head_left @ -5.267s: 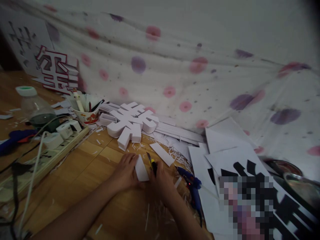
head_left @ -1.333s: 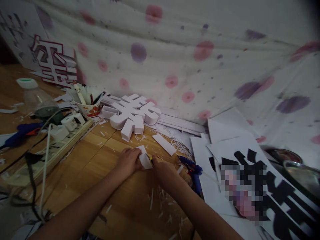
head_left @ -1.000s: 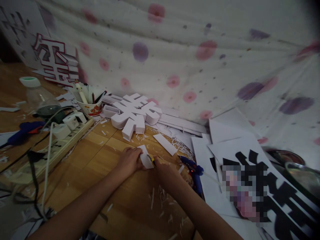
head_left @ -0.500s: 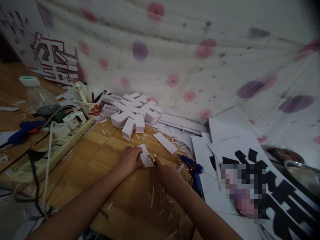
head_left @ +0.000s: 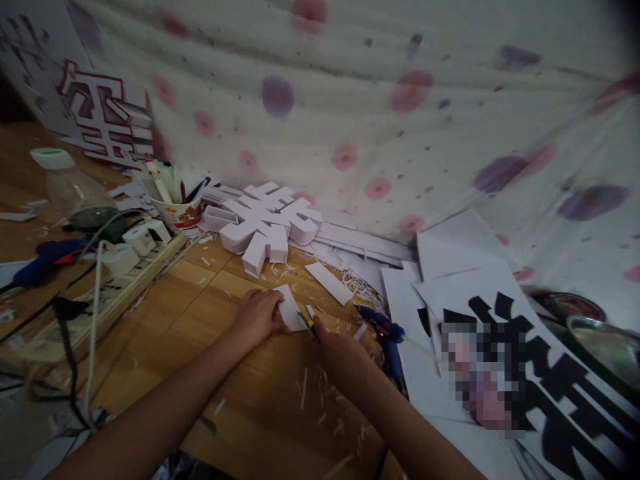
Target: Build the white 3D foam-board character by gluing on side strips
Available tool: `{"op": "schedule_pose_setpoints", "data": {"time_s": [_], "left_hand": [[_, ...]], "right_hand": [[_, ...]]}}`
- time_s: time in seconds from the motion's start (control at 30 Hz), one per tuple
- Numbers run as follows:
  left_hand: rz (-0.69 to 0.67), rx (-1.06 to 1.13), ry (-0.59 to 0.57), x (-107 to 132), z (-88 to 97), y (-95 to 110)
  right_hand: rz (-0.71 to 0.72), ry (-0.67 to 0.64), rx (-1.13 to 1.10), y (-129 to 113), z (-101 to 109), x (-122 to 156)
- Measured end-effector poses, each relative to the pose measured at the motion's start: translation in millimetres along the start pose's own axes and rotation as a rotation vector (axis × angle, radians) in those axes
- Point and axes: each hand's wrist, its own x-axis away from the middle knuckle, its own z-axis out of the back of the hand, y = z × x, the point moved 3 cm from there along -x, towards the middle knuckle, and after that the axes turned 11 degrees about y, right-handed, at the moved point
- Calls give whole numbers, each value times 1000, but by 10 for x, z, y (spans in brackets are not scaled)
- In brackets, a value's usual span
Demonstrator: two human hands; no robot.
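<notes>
My left hand [head_left: 261,312] grips a small white foam board piece [head_left: 291,311] by its left side, low over the wooden table. In my right hand [head_left: 334,341] is a yellow and black utility knife [head_left: 311,327], its fingers wrapped round the handle. The knife's tip points at the right edge of the board piece; whether blade and board touch is hard to tell. Just beyond lies a white strip [head_left: 330,283]. A white three-dimensional character [head_left: 265,223] built of board rests farther back, beside a stack of long white strips [head_left: 365,243].
At the right, a blue glue gun [head_left: 383,327] lies beside sheets with black printed characters [head_left: 500,293]. To the left are a power strip [head_left: 110,307] with cables, another glue gun [head_left: 47,260], a plastic bottle [head_left: 75,187] and a pen cup [head_left: 177,212]. White shavings litter the wooden table [head_left: 200,347].
The knife has drawn back slightly, down and right across the board piece, showing more of its surface. The view has shifted a little; my left hand still grips the piece.
</notes>
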Motion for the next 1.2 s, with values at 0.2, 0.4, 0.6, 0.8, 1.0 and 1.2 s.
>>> {"op": "schedule_pose_setpoints", "data": {"time_s": [0.2,0.4,0.6,0.8,1.0,1.2], "left_hand": [[-2,-3,-9,0,5,6],[3,-3,-9,0,18,15],[10,-5,-14,2,39,31],[8,-3,-20,1,33,29],[13,-13,-15,-3,40,36],[14,-14,-15,-5,40,40]], "right_hand": [[-1,-3,7,20,0,48],[-2,-12,-13,11,57,111],[-1,-18,-30,27,56,171],[6,4,30,48,-16,208],[9,47,32,97,-129,228],[2,-4,41,109,-116,265]]}}
